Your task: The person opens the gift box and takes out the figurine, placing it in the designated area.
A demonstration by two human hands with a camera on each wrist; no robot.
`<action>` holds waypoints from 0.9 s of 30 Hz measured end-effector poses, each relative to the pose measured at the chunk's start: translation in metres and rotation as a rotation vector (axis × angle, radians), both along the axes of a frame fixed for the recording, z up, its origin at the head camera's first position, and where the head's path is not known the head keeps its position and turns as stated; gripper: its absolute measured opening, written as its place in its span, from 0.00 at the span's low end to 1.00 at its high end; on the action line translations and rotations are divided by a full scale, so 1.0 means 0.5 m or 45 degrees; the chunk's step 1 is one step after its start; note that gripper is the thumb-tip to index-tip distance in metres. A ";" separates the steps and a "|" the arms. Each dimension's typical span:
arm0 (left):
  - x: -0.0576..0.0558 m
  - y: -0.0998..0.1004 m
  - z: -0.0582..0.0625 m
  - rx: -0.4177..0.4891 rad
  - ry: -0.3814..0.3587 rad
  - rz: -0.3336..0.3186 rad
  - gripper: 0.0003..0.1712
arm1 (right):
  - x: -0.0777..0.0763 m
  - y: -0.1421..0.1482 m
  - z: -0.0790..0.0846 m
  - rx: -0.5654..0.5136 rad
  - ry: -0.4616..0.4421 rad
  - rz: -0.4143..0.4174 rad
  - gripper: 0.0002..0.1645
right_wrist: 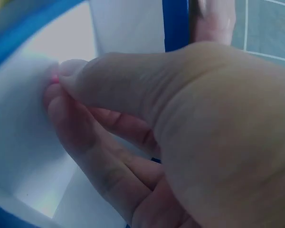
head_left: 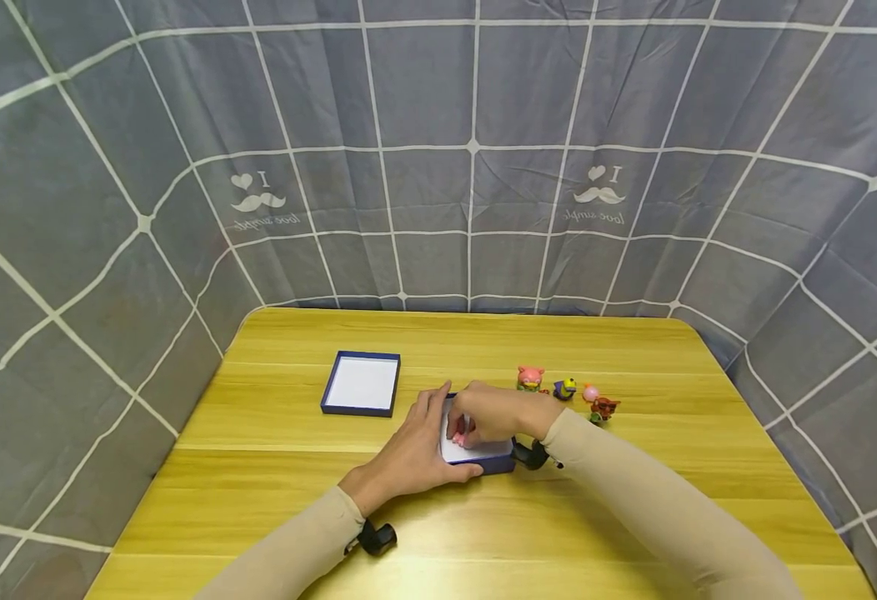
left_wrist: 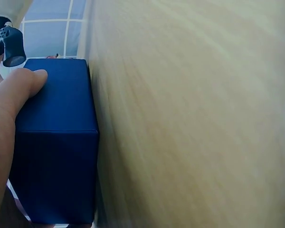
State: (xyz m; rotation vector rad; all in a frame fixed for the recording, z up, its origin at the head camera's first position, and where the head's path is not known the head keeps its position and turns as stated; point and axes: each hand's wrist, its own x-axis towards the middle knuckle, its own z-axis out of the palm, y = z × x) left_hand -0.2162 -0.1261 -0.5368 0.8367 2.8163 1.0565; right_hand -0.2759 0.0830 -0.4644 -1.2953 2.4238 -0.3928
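Observation:
A deep blue box [head_left: 498, 465] with a white inside stands on the wooden table in front of me. My left hand [head_left: 408, 454] grips it, thumb along the near wall and fingers at the far left side. In the left wrist view, the thumb lies on the blue wall [left_wrist: 57, 95]. My right hand [head_left: 494, 412] reaches down into the box and pinches a small pink toy figure [head_left: 458, 437] between thumb and fingertips. Only a sliver of the pink toy [right_wrist: 55, 79] shows in the right wrist view; the fingers hide the rest.
A shallow blue lid [head_left: 363, 383], white inside, lies left of the box. Right of it stand a pink figure [head_left: 530, 377], a yellow-and-blue figure [head_left: 565, 388], a small pink toy [head_left: 591, 392] and a red-brown figure [head_left: 603, 408]. A grey checked curtain [head_left: 423, 192] hangs behind the table.

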 end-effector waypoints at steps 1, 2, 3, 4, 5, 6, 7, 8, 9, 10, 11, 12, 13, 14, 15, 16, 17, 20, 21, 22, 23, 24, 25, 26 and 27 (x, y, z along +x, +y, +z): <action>0.000 0.001 0.000 0.002 0.002 -0.003 0.82 | -0.001 -0.001 -0.001 0.006 0.001 -0.001 0.08; 0.000 0.001 0.000 0.005 0.003 -0.005 0.82 | -0.001 -0.001 -0.002 0.011 0.001 -0.003 0.08; 0.000 0.002 0.000 0.009 0.003 -0.007 0.81 | -0.002 -0.001 -0.003 0.015 0.002 -0.007 0.09; 0.000 0.002 0.000 0.014 0.003 -0.007 0.81 | -0.002 -0.001 -0.004 0.019 0.001 -0.010 0.09; 0.000 0.002 -0.001 0.015 0.005 -0.007 0.81 | -0.002 -0.001 -0.005 0.020 0.002 -0.012 0.10; 0.000 0.003 -0.001 0.015 0.008 -0.006 0.81 | -0.002 0.000 -0.004 0.022 0.003 -0.014 0.10; 0.000 0.003 -0.002 0.015 0.008 -0.004 0.81 | -0.001 0.001 -0.004 0.019 0.005 -0.014 0.11; 0.000 0.003 -0.002 0.015 0.010 -0.003 0.81 | -0.001 0.002 -0.003 0.016 0.007 -0.016 0.11; 0.001 0.003 -0.003 0.015 0.009 -0.003 0.81 | -0.001 0.003 -0.003 0.015 0.012 -0.017 0.11; 0.001 0.003 -0.002 0.014 0.008 -0.002 0.81 | -0.001 0.004 -0.002 0.014 0.016 -0.017 0.10; 0.001 0.003 -0.002 0.014 0.007 -0.002 0.81 | -0.001 0.005 -0.002 0.011 0.018 -0.020 0.10; 0.002 0.003 -0.001 0.013 0.007 -0.002 0.81 | 0.000 0.006 -0.001 0.010 0.020 -0.022 0.09; 0.002 0.003 0.000 0.013 0.004 -0.002 0.81 | 0.000 0.007 -0.001 0.009 0.023 -0.025 0.09; 0.002 0.003 0.001 0.013 0.003 -0.002 0.81 | 0.000 0.007 0.000 0.010 0.026 -0.028 0.08; 0.003 0.003 0.002 0.011 -0.001 -0.002 0.81 | 0.000 0.008 0.000 0.011 0.028 -0.031 0.08; 0.003 0.003 0.003 0.010 -0.001 -0.001 0.81 | 0.000 0.008 -0.001 0.010 0.028 -0.032 0.08; 0.003 0.003 0.004 0.008 -0.001 -0.001 0.81 | 0.001 0.009 0.000 0.006 0.028 -0.034 0.08; 0.002 0.003 0.003 0.003 -0.001 -0.002 0.81 | 0.002 0.011 -0.001 -0.006 0.030 -0.039 0.08; 0.002 0.003 0.002 0.002 0.001 -0.002 0.81 | 0.003 0.011 -0.001 -0.011 0.028 -0.041 0.08; 0.002 0.003 0.001 0.001 0.002 -0.001 0.81 | 0.003 0.012 -0.002 -0.016 0.027 -0.041 0.08; 0.002 0.003 0.001 -0.001 0.002 0.000 0.81 | 0.004 0.012 -0.002 -0.020 0.028 -0.041 0.08; 0.001 0.003 0.000 -0.003 0.002 0.001 0.81 | 0.004 0.013 -0.002 -0.022 0.031 -0.041 0.08; 0.001 0.003 -0.001 -0.005 0.002 0.003 0.81 | 0.005 0.013 -0.002 -0.025 0.034 -0.040 0.09; 0.000 0.003 -0.001 -0.006 0.002 0.005 0.81 | 0.006 0.013 -0.002 -0.030 0.038 -0.039 0.09; 0.000 0.002 -0.001 -0.007 0.001 0.007 0.81 | 0.007 0.015 -0.001 -0.035 0.036 -0.041 0.08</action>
